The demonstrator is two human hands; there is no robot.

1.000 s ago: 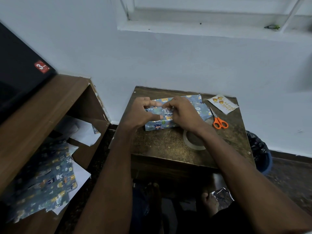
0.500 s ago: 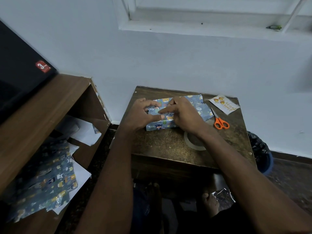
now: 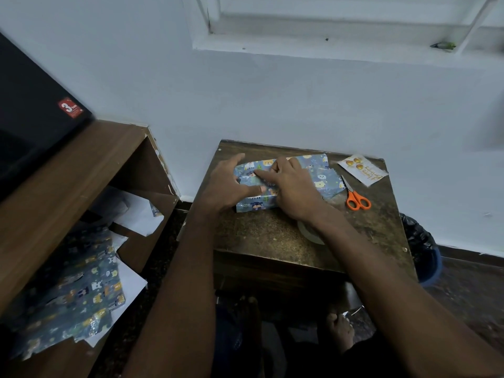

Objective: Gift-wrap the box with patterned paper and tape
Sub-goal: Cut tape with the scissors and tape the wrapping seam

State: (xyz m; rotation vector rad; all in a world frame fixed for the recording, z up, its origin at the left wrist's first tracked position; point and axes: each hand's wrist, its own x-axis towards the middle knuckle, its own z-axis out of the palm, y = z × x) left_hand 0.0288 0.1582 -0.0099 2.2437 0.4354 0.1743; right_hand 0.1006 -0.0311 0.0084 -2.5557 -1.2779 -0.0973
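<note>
Box [image 3: 283,184], wrapped in patterned paper, lies on the far half of the bench [image 3: 261,236], its long side along the back edge, near the wall. Left hand [image 3: 229,184] rests on the box's left end: fingers fairly straight and spread over the top, thumb pressed along the near top edge. Right hand [image 3: 291,184] lies over the middle, index finger stretched left and pressing flat on the paper, the other fingers curled under; holds nothing visible. Loose paper flap sticks out at the box's right end. Scissors [image 3: 356,196] just right of the flap; card [image 3: 361,170] at the far right corner. Tape roll [image 3: 309,233] near the box, partly under the right forearm. Near strip of bench bare up to the front edge.
</note>
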